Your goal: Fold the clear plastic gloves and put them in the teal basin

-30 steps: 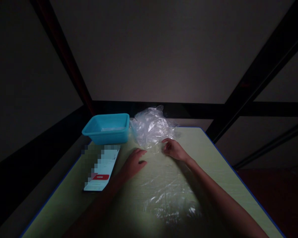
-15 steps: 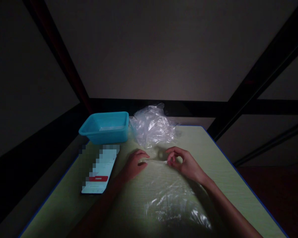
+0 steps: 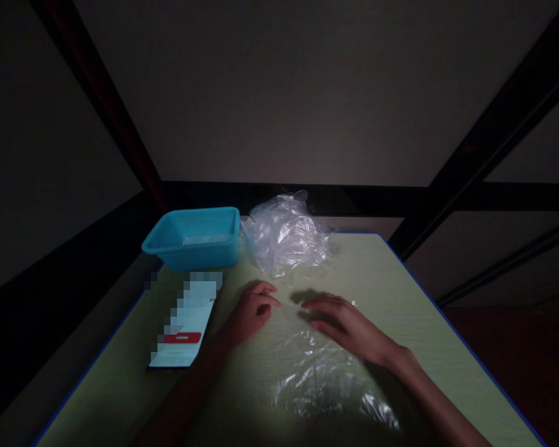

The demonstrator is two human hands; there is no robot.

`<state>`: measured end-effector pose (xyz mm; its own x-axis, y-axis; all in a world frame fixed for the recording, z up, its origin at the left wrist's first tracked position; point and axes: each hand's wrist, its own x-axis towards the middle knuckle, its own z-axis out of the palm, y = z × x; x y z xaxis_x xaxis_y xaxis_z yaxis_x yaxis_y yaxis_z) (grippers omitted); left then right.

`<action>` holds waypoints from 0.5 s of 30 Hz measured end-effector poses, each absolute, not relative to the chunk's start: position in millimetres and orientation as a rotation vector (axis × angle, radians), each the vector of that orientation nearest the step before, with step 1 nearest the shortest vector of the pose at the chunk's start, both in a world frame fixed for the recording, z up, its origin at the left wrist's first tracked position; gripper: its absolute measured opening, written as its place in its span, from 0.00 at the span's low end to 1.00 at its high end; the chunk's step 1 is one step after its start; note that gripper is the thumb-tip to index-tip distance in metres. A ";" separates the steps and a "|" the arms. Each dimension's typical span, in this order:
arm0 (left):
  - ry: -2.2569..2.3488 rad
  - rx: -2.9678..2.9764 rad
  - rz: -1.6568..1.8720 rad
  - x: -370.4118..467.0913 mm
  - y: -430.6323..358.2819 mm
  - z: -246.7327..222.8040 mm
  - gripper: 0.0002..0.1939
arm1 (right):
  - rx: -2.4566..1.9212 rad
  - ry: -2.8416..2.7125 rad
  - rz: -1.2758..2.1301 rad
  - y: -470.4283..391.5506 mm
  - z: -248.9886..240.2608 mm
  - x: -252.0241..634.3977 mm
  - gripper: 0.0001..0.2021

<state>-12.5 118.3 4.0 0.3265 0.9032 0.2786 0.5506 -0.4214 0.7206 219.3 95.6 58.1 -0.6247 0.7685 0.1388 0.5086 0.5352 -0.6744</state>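
A thin clear plastic bag (image 3: 321, 379) lies spread flat and wrinkled on the table, glinting near the front. My left hand (image 3: 254, 310) rests by its far left edge, fingers curved and apart, with no visible grip on the plastic. Over the far right part of the bag is my right hand (image 3: 342, 323), palm down, its fingers stretched out and the thumb apart from them. The plastic's far edge is so transparent that I can hardly trace it between the hands.
A crumpled heap of clear plastic bags (image 3: 286, 236) sits at the back. To its left stands a blue plastic basin (image 3: 200, 254). A phone (image 3: 190, 316) with a lit screen lies left of my left hand. The pale table (image 3: 428, 347) has a blue edge.
My right hand has let go of the plastic's far edge; its pinched fingers have straightened and turned palm down. The lifted edge has dropped. My left hand has barely shifted.
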 end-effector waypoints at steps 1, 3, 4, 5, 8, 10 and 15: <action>1.277 2.094 0.920 -12.3 118.0 4.4 0.18 | -1.027 -2.431 0.768 94.7 55.9 217.3 0.14; 1.279 2.100 0.923 -11.8 117.4 5.2 0.18 | -1.004 -2.548 0.683 91.7 50.2 214.0 0.17; 1.281 2.101 0.925 -11.6 117.1 5.7 0.19 | -1.010 -2.576 0.658 89.9 47.2 213.2 0.18; 1.284 2.102 0.927 -11.3 116.8 6.0 0.19 | -1.023 -2.590 0.637 88.0 44.3 213.1 0.19; 1.293 2.104 0.934 -10.9 116.3 6.2 0.18 | -1.041 -2.589 0.603 83.4 39.3 216.7 0.20; 1.297 2.107 0.941 -10.8 116.4 5.8 0.18 | -1.040 -2.581 0.589 80.9 39.8 221.6 0.20; 1.312 2.121 0.951 -11.3 116.5 4.3 0.17 | -1.146 -2.533 0.541 73.9 46.5 237.5 0.20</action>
<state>-11.3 116.5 4.3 0.3031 0.9007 0.3113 0.5762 -0.4334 0.6929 237.5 73.9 46.5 -0.6329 0.7647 0.1209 0.6486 0.6090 -0.4566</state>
